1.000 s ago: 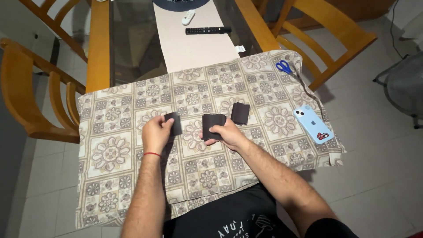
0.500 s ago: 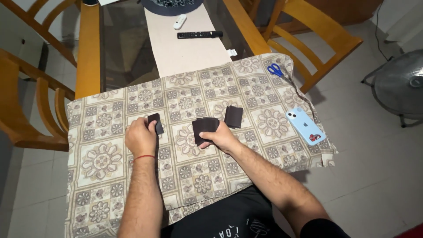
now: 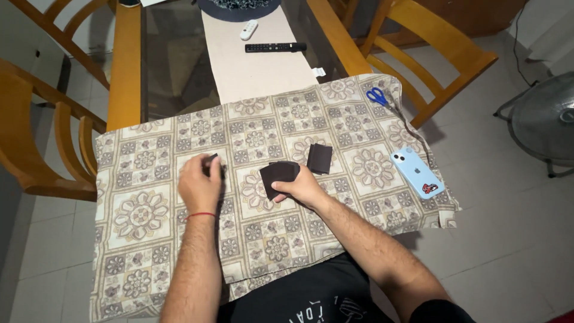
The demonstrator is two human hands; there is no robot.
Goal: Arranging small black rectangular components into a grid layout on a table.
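Observation:
A patterned beige cloth covers the near end of the table. My left hand rests on it and grips a small dark fabric piece that is mostly hidden under the fingers. My right hand holds a larger dark brown fabric piece flat against the cloth, fingers over its lower edge. A third dark fabric rectangle lies loose just right of it, untouched.
A light blue phone lies at the cloth's right edge, blue-handled scissors at its far right corner. Two remotes, one black and one white, lie farther up the table. Wooden chairs flank both sides; a fan stands on the floor right.
My left hand has slid left with its small dark piece, away from the right hand. The right hand stays on the larger piece.

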